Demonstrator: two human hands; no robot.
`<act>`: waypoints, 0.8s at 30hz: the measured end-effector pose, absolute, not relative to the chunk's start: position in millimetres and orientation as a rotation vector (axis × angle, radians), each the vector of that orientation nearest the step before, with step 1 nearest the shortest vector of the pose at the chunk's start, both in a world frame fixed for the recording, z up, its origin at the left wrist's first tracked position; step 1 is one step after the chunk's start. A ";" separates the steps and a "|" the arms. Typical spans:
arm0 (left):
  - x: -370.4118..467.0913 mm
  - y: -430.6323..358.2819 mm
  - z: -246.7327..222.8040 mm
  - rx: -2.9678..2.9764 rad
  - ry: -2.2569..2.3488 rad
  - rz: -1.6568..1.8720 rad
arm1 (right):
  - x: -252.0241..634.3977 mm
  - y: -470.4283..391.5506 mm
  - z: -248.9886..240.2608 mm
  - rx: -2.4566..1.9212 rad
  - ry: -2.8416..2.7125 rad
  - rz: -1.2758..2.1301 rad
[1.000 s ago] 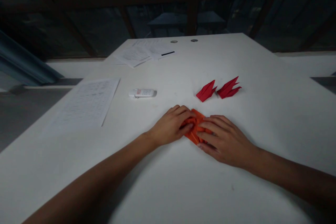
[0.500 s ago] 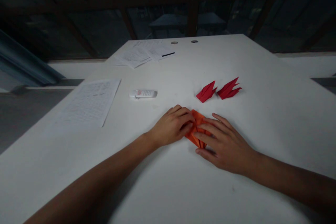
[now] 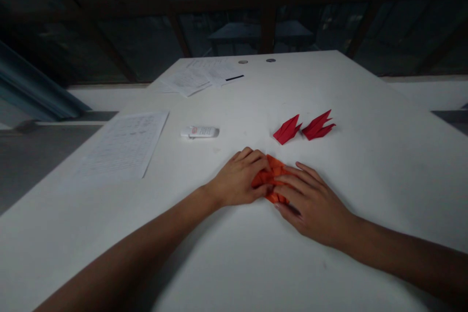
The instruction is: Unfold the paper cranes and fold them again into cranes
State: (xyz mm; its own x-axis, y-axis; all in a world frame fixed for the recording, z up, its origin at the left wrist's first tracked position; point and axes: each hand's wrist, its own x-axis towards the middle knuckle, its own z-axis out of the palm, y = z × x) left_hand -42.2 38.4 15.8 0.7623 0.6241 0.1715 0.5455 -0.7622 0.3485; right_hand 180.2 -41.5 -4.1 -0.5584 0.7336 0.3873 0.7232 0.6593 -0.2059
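A folded piece of orange origami paper (image 3: 275, 173) lies on the white table between my hands, partly covered by fingers. My left hand (image 3: 241, 178) grips its left side, thumb at the near edge and fingers curled over the top. My right hand (image 3: 312, 204) rests on the right side with its fingers stretched out and slightly spread over the paper. Just beyond are two red folded paper pieces with pointed tips, one on the left (image 3: 287, 129) and one on the right (image 3: 318, 126).
A white tube (image 3: 200, 131) with printed text lies left of the red pieces. One printed sheet (image 3: 122, 144) is at the left; several more papers (image 3: 197, 77) lie at the far end. Two round discs (image 3: 243, 62) sit near the table's far edge (image 3: 307, 52).
My left thumb has shifted right along the near edge of the orange paper, and the left part of the paper looks lifted or bent. My right hand has barely moved.
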 end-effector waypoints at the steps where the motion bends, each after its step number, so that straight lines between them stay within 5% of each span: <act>1: -42.2 38.4 15.7 2.682 0.913 0.399 | 179.4 -41.7 -4.0 -1.156 -2.415 0.058; 24: -42.0 37.7 15.3 2.711 0.919 0.345 | 186.6 -36.7 3.1 -1.172 -2.284 0.217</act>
